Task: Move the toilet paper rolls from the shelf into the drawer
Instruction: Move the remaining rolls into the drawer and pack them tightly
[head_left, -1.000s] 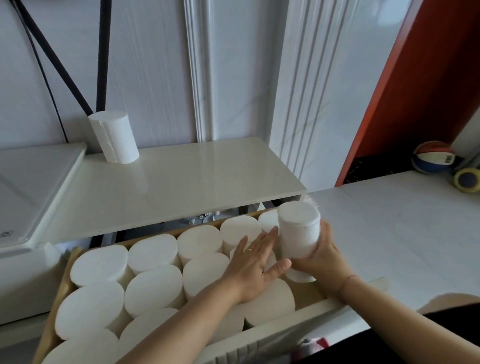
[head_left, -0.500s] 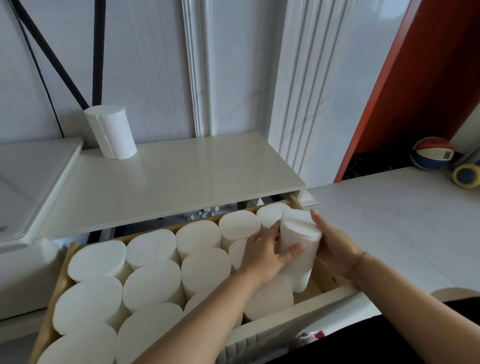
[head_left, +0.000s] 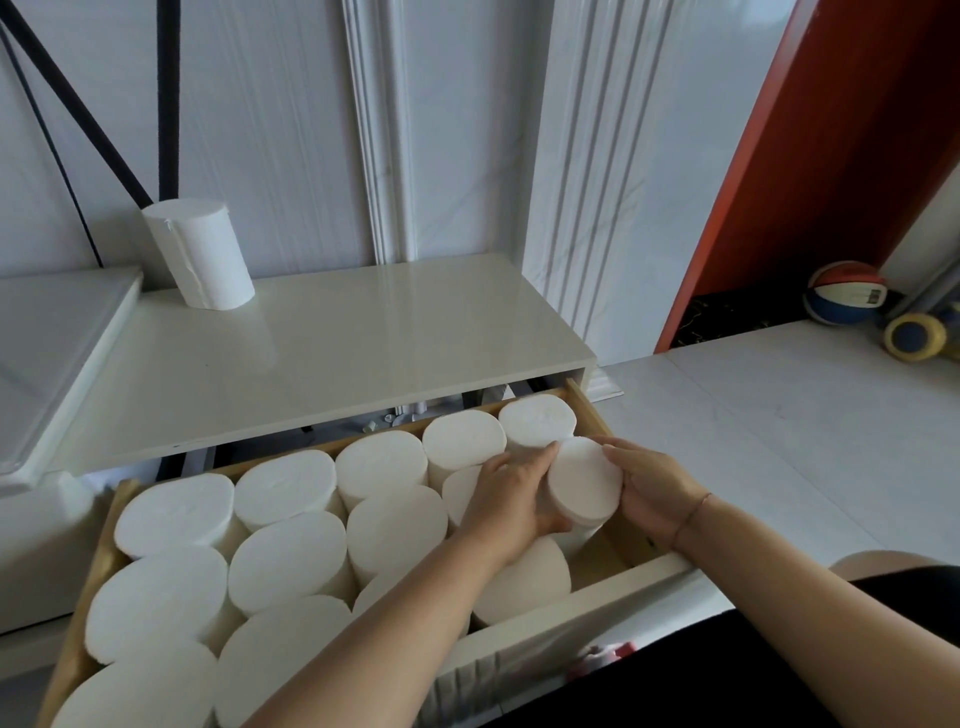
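The open wooden drawer is packed with several upright white toilet paper rolls. At its right end, a tilted roll sits low in the gap by the drawer's right wall. My left hand presses on its left side and my right hand grips its right side. One white roll stands alone at the back left of the cream shelf, against the wall.
A white lidded unit adjoins the shelf on the left. Black straps hang down the wall behind the lone roll. On the right lie white floor tiles, a red panel, a basketball and a yellow-and-blue wheel toy.
Both hands have lowered the held roll from above the drawer's right end down into the gap between the rolls and the drawer wall. The view has tilted slightly.
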